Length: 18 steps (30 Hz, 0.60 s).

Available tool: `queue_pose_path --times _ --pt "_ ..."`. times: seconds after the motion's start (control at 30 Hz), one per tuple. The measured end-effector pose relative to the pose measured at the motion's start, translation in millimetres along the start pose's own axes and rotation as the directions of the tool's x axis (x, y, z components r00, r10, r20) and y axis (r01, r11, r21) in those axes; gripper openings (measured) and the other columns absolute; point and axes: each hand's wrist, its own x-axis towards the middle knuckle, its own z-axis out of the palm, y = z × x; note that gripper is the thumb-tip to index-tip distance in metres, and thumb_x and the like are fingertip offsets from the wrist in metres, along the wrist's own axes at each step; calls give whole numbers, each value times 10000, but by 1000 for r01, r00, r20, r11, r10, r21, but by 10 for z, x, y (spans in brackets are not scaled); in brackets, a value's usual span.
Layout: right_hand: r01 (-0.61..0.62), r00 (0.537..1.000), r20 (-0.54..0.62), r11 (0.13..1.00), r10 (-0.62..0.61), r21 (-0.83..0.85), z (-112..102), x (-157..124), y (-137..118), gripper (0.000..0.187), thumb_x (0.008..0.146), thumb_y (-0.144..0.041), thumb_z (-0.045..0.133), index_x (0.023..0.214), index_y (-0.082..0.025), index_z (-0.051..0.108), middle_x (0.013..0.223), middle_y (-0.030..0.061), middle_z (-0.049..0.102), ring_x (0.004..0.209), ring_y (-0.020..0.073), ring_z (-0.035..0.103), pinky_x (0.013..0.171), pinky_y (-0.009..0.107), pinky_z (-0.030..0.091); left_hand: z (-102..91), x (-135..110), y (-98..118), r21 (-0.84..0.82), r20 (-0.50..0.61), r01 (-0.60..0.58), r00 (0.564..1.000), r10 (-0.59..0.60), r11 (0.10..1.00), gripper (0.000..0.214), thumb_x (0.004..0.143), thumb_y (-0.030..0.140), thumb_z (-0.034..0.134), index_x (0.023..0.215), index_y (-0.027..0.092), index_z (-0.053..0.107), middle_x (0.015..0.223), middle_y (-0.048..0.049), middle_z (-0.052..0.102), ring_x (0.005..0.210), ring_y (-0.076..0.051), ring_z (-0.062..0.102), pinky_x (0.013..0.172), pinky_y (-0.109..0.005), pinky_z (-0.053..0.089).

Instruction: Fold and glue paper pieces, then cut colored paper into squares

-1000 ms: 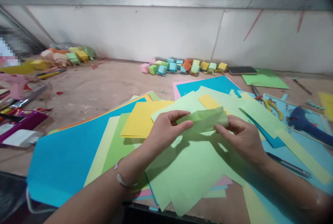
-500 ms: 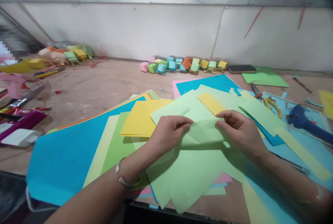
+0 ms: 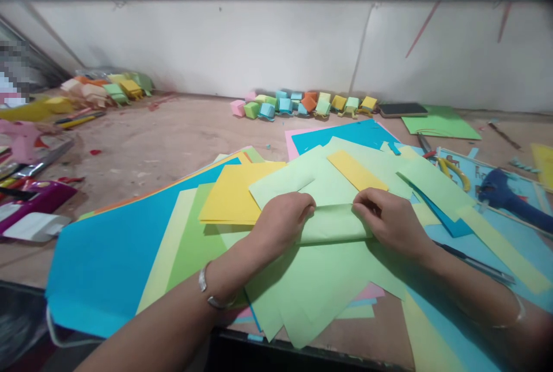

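Observation:
Both of my hands pinch a folded sheet of light green paper (image 3: 334, 225) along its upper edge. My left hand (image 3: 287, 213) grips its left end, thumb and fingers pressed together. At the other end my right hand (image 3: 384, 216) is closed on the paper in the same way. The folded strip lies level above a spread of larger light green sheets (image 3: 324, 297). A yellow paper strip (image 3: 356, 169) rests just beyond it, and folded yellow paper (image 3: 233, 193) lies beside my left hand.
Blue paper (image 3: 103, 262) covers the left side. A craft knife (image 3: 479, 262), pliers (image 3: 455, 173) and a blue glue gun (image 3: 514, 196) lie right. Small folded paper pieces (image 3: 285, 106) and a phone (image 3: 404, 109) sit at the back, a purple device (image 3: 41, 199) far left.
The green paper has gone from a loose, bowed fold to a flatter, straighter strip. My right hand has shifted slightly left, and my left fingers have closed more tightly round the paper's end.

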Motion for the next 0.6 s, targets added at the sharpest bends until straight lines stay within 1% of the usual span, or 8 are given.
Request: queue_pose_path --times 0.13,0.23,0.4,0.47,0.53,0.57,0.6 --pt "67 998 -1 989 -68 -132 70 -30 59 157 880 -201 476 737 -200 542 696 34 622 624 160 542 564 273 385 44 6 14 61 -4 -14 1000 15 998 232 893 157 475 817 177 693 829 -69 657 825 -223 603 662 -300 421" --pt "87 996 3 978 -88 -189 129 -44 92 173 889 -200 452 729 -199 519 693 36 584 626 162 507 564 279 347 73 4 26 110 10 -28 1000 27 994 241 898 156 466 822 170 694 817 -74 639 806 -223 584 646 -306 408" --pt "84 996 21 968 -81 -236 179 -37 101 194 887 -185 419 701 -204 470 674 29 517 616 160 443 548 283 271 93 11 56 154 11 -44 999 43 987 212 877 115 470 821 161 669 772 -66 623 769 -216 552 636 -312 386" --pt "81 997 35 966 -75 -244 181 -28 101 187 876 -173 425 692 -206 444 670 20 497 611 154 433 544 278 255 80 30 78 203 9 -73 997 73 976 213 873 97 475 784 161 657 775 -67 614 770 -213 540 625 -306 376" --pt "77 997 47 966 -68 -248 181 -18 103 179 860 -162 434 688 -208 419 667 12 477 610 149 428 541 273 244 50 62 112 252 12 -126 992 127 959 209 860 72 492 758 156 654 840 -83 616 824 -221 541 648 -307 384" --pt "74 997 50 965 -63 -251 181 -15 103 177 856 -160 435 688 -208 408 666 9 469 612 147 424 539 271 239 30 84 132 264 32 -164 986 161 950 208 853 60 497 759 155 657 874 -89 615 850 -224 543 665 -308 391" --pt "70 997 52 965 -58 -254 181 -12 103 176 855 -162 433 689 -209 399 665 7 461 612 147 419 538 269 234 8 109 154 261 73 -205 979 193 943 210 849 51 499 771 156 664 891 -88 614 860 -222 546 674 -307 395"
